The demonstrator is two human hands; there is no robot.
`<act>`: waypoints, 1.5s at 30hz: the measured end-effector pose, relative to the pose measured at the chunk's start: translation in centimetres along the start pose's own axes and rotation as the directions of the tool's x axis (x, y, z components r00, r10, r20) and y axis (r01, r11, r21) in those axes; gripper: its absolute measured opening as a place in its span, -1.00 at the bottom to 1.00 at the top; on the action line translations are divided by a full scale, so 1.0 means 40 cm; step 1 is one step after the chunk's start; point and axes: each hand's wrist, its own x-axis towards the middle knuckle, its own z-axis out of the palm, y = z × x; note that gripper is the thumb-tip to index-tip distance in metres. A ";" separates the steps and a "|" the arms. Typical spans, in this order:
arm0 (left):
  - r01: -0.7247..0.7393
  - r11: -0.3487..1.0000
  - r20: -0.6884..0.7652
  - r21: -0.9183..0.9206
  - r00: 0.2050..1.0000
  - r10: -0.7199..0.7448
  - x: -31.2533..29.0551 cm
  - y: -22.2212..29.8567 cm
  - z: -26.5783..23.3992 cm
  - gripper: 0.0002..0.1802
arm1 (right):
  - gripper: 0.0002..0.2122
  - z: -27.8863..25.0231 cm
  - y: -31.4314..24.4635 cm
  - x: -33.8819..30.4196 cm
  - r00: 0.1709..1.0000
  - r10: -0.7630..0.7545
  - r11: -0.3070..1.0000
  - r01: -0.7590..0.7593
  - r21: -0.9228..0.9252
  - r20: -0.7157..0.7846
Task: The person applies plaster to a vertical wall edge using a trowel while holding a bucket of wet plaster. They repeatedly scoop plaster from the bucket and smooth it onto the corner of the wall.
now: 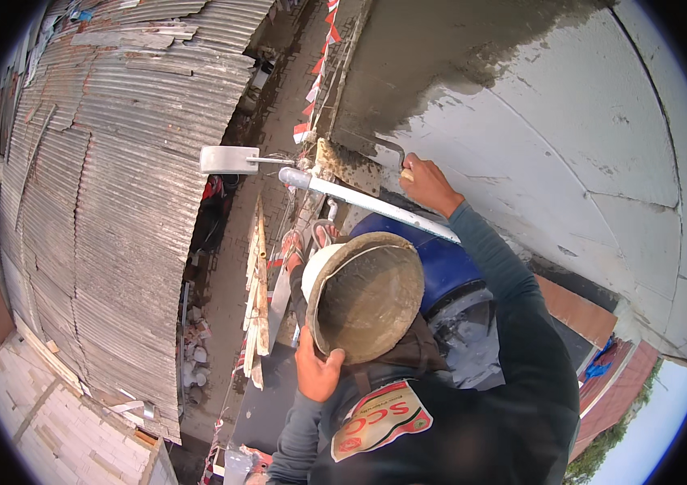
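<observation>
My left hand grips the near rim of a bucket, with the thumb over the edge. Grey mortar coats the inside of the bucket, which is tilted in front of my body. Closed around the wooden handle of a trowel, my right hand is stretched out to the wall. The trowel's thin blade is seen edge-on and is hard to make out. Wet dark grey plaster covers the upper part of the wall beside it. Pale, bare panels with visible joints make up the rest of the wall.
A white tube crosses between the bucket and the wall. Behind the bucket stands a blue drum. A lamp head, red-and-white bunting and wooden strips hang over a paved alley far below, beside a corrugated roof.
</observation>
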 end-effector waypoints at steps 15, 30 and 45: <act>0.076 0.997 0.052 -0.005 0.996 -0.076 0.014 0.026 -0.010 -0.04 | -0.66 0.114 -0.065 0.085 0.963 0.200 0.973 -0.174 0.149 -0.179; 0.073 0.997 0.008 -0.018 0.997 -0.073 0.006 0.006 -0.007 0.02 | -0.71 0.007 -0.012 0.015 0.999 0.038 0.998 -0.039 0.049 0.011; -0.007 0.998 -0.029 -0.067 1.000 0.005 0.026 -0.014 -0.001 0.00 | -0.72 -0.040 -0.023 -0.001 0.933 0.348 0.872 -0.286 0.398 -0.092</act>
